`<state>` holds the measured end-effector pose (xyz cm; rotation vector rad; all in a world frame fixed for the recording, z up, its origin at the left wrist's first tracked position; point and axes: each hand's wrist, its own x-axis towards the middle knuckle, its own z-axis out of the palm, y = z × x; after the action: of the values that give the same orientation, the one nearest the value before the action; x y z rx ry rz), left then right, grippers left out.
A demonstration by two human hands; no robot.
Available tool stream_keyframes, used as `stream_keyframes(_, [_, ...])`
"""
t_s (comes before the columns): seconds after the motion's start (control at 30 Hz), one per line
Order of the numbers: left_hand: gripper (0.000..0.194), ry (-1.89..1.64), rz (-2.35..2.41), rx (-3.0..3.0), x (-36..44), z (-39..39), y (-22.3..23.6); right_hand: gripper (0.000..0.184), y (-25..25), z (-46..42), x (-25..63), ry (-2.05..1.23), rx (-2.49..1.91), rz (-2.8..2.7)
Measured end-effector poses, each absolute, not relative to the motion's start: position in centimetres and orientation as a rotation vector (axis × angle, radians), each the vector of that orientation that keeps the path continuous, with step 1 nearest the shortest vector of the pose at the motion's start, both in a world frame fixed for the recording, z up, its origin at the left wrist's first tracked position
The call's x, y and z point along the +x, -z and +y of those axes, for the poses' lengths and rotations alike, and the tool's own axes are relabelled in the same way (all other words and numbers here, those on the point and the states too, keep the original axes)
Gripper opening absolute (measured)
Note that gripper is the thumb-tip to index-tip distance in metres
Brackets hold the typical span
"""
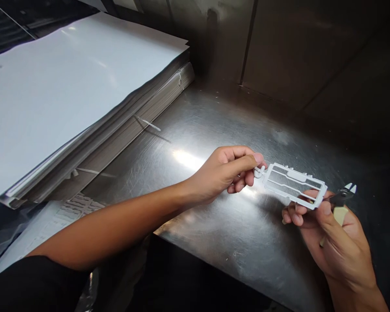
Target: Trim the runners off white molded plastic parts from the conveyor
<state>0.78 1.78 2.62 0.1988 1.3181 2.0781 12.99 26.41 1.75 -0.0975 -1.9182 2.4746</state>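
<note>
My left hand [227, 171] pinches a white plastic model-kit sprue frame [294, 185] by a small round stub at its near end, with the thumb on top. The rectangular frame has thin inner runners and extends right from that hand. Its far corner lies over the fingers of my right hand [331, 242]. That hand is closed around a pair of flush side cutters [342, 195] with cream handles. The dark jaws point up and away, just beyond the frame and apart from it. Fingers hide part of the handles.
A tall stack of white sheets [68, 95] sits at the left. A brushed stainless-steel table [188, 195] lies under my hands, with a thin white plastic strip [148, 123] on it. A dark wall [295, 52] rises behind the table.
</note>
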Motion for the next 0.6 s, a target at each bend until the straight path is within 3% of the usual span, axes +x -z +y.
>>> stream_keyframes(0.37, [0.033,-2.063,1.391,0.201,0.8,1.69,-2.92,0.016,-1.73,26.34,13.06,-2.455,-0.115,-1.921])
stream_keyframes(0.6, [0.022,-2.1,1.393,0.196,0.82,1.88,-2.72,0.019,-1.73,26.36,13.0,-2.419,-0.073,-1.967])
